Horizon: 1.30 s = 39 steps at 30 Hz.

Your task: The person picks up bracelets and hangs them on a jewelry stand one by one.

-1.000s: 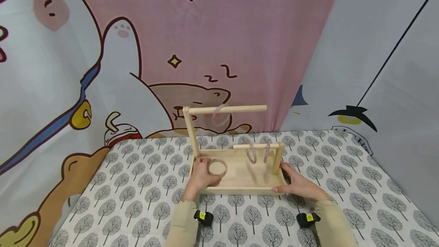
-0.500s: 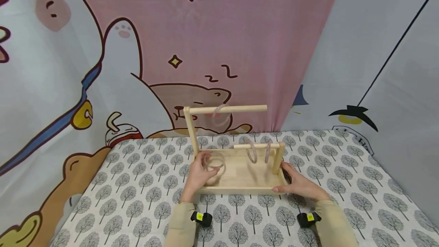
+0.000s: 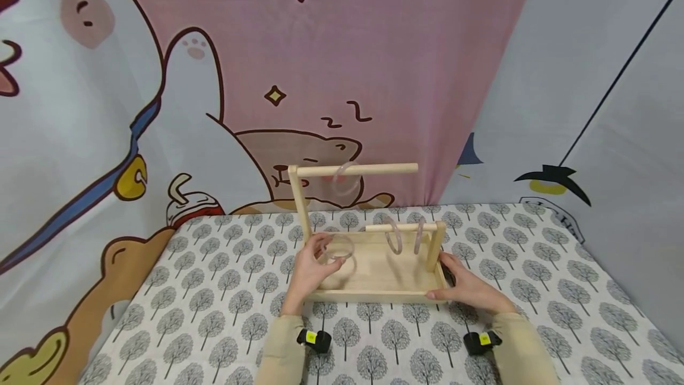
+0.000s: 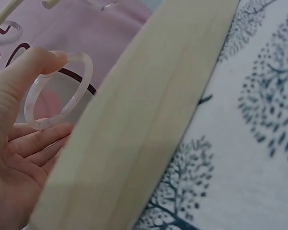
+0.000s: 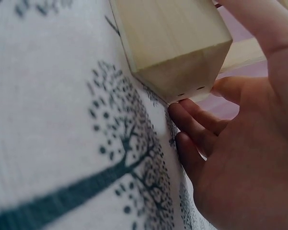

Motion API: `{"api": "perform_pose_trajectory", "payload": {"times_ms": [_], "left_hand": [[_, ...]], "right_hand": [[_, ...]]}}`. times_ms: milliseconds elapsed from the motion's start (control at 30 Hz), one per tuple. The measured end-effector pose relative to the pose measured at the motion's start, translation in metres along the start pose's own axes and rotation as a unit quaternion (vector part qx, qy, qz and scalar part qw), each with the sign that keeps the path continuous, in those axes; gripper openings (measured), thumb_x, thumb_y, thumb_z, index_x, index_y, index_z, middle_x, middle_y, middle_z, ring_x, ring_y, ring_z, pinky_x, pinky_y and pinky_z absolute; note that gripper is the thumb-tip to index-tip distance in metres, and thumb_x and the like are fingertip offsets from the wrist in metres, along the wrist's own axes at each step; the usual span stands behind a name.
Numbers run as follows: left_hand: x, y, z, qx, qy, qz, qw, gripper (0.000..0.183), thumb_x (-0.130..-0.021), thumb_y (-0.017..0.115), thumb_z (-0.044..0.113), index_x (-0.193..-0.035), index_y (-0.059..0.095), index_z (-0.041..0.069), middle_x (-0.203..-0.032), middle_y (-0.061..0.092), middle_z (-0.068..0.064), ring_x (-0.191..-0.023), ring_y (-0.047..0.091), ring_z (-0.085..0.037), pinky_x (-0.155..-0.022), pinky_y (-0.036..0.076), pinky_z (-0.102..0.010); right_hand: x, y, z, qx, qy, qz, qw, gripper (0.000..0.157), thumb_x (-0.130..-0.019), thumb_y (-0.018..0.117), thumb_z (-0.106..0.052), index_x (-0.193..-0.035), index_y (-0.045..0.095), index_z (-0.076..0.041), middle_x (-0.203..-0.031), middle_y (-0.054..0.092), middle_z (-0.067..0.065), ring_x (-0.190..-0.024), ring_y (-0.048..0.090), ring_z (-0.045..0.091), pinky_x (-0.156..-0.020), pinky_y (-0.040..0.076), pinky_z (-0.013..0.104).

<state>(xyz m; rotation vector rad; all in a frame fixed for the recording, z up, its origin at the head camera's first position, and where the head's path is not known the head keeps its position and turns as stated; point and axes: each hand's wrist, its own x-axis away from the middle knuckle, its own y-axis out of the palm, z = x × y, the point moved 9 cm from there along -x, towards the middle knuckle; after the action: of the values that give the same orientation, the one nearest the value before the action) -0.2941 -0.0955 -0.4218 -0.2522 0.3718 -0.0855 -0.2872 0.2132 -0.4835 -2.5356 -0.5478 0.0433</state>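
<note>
My left hand (image 3: 309, 271) pinches a pale, translucent bangle (image 4: 88, 72) between thumb and fingers. It is held tilted above the left part of a wooden stand's tray (image 3: 379, 281), casting a shadow on the tray floor. The right hand (image 3: 470, 287) grips the tray's right end, thumb at the front corner and fingers along the end wall. One bangle (image 3: 335, 182) hangs from the tall upper bar (image 3: 382, 169). Two more, a nearer bangle (image 3: 396, 241) and an outer bangle (image 3: 418, 239), hang on the short lower bar (image 3: 374, 229).
The tall left post (image 3: 299, 204) rises just behind my left hand, and the short right post (image 3: 435, 247) stands beside my right. A tree-print cloth (image 3: 230, 308) covers the table. A cartoon-print curtain (image 3: 406, 76) hangs behind it.
My left hand has lifted the bangle off the tray floor and tilted it up, moving slightly back and left. The right hand stays on the tray's end.
</note>
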Motion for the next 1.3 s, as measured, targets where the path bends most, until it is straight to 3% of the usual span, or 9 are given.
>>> {"api": "perform_pose_trajectory", "payload": {"times_ms": [133, 233, 333, 433, 567, 633, 933, 1067, 1300], "left_hand": [[-0.004, -0.001, -0.011, -0.020, 0.008, 0.003, 0.9998, 0.066, -0.076, 0.081, 0.007, -0.131, 0.047, -0.007, -0.130, 0.054, -0.025, -0.123, 0.050, -0.039, -0.103, 0.039, -0.047], [-0.007, -0.003, -0.009, -0.015, 0.010, 0.003, 0.9998, 0.067, -0.076, 0.082, 0.010, -0.132, 0.048, -0.004, -0.132, 0.056, -0.020, -0.124, 0.050, -0.033, -0.105, 0.037, -0.044], [-0.011, -0.006, 0.000, -0.015, 0.023, 0.004, 0.9996, 0.067, -0.075, 0.082, 0.006, -0.131, 0.048, -0.006, -0.131, 0.056, -0.021, -0.123, 0.051, -0.034, -0.106, 0.037, -0.043], [-0.012, -0.009, 0.022, -0.021, 0.027, 0.004, 0.9994, 0.065, -0.076, 0.081, 0.002, -0.130, 0.047, -0.009, -0.129, 0.056, -0.026, -0.122, 0.052, -0.036, -0.105, 0.037, -0.045], [-0.013, -0.011, 0.034, -0.044, 0.025, 0.003, 0.9987, 0.067, -0.075, 0.082, 0.007, -0.131, 0.048, -0.005, -0.131, 0.056, -0.022, -0.124, 0.051, -0.034, -0.108, 0.033, -0.046], [-0.016, -0.011, 0.030, -0.052, 0.029, 0.002, 0.9982, 0.070, -0.074, 0.084, 0.012, -0.133, 0.049, 0.000, -0.132, 0.057, -0.016, -0.126, 0.050, -0.030, -0.109, 0.031, -0.045], [-0.026, -0.008, 0.064, -0.092, 0.064, -0.005, 0.9937, 0.069, -0.073, 0.085, 0.016, -0.131, 0.052, 0.002, -0.130, 0.058, -0.010, -0.125, 0.050, -0.027, -0.107, 0.035, -0.040], [-0.030, -0.006, 0.077, -0.134, 0.081, -0.008, 0.9876, 0.070, -0.073, 0.085, 0.022, -0.132, 0.052, 0.004, -0.130, 0.058, -0.009, -0.123, 0.051, -0.030, -0.105, 0.037, -0.046], [-0.041, 0.002, 0.098, -0.147, 0.102, -0.019, 0.9836, 0.074, -0.074, 0.084, 0.024, -0.136, 0.049, 0.002, -0.132, 0.057, -0.015, -0.122, 0.051, -0.032, -0.102, 0.040, -0.049]], "right_hand": [[-0.001, 0.001, 0.001, -0.006, 0.006, 0.001, 1.000, 0.110, -0.076, 0.082, -0.025, -0.154, 0.008, -0.003, -0.153, -0.005, 0.035, -0.136, -0.002, 0.057, -0.096, 0.009, 0.078], [-0.001, 0.001, 0.002, 0.000, 0.011, 0.003, 1.000, 0.111, -0.076, 0.082, -0.026, -0.154, 0.007, -0.001, -0.153, -0.004, 0.035, -0.136, 0.000, 0.057, -0.096, 0.010, 0.077], [0.000, 0.000, 0.004, 0.000, 0.015, 0.007, 1.000, 0.111, -0.077, 0.081, -0.028, -0.154, 0.006, 0.000, -0.153, -0.002, 0.034, -0.137, 0.001, 0.056, -0.098, 0.011, 0.076], [0.001, -0.001, 0.003, -0.012, 0.019, 0.008, 1.000, 0.111, -0.078, 0.080, -0.027, -0.155, 0.004, -0.003, -0.154, -0.003, 0.033, -0.137, -0.001, 0.055, -0.098, 0.010, 0.075], [0.004, 0.002, 0.004, -0.047, 0.040, 0.001, 0.998, 0.113, -0.078, 0.079, -0.027, -0.155, -0.001, -0.007, -0.155, -0.008, 0.029, -0.138, -0.008, 0.052, -0.097, 0.003, 0.077], [0.005, 0.004, 0.005, -0.065, 0.048, -0.004, 0.997, 0.112, -0.080, 0.078, -0.026, -0.155, -0.003, -0.008, -0.156, -0.010, 0.027, -0.138, -0.010, 0.051, -0.097, 0.002, 0.077], [0.003, 0.005, 0.004, -0.049, 0.038, 0.004, 0.998, 0.112, -0.079, 0.078, -0.025, -0.154, -0.002, -0.004, -0.156, -0.006, 0.029, -0.138, -0.008, 0.052, -0.098, 0.002, 0.076], [0.002, 0.006, 0.005, -0.049, 0.045, 0.004, 0.998, 0.113, -0.079, 0.078, -0.026, -0.154, -0.002, -0.004, -0.156, -0.006, 0.029, -0.139, -0.006, 0.052, -0.099, 0.004, 0.076], [0.000, 0.005, 0.006, -0.054, 0.046, 0.004, 0.997, 0.114, -0.078, 0.079, -0.026, -0.154, -0.003, -0.005, -0.156, -0.007, 0.029, -0.139, -0.006, 0.051, -0.100, 0.004, 0.075]]}}
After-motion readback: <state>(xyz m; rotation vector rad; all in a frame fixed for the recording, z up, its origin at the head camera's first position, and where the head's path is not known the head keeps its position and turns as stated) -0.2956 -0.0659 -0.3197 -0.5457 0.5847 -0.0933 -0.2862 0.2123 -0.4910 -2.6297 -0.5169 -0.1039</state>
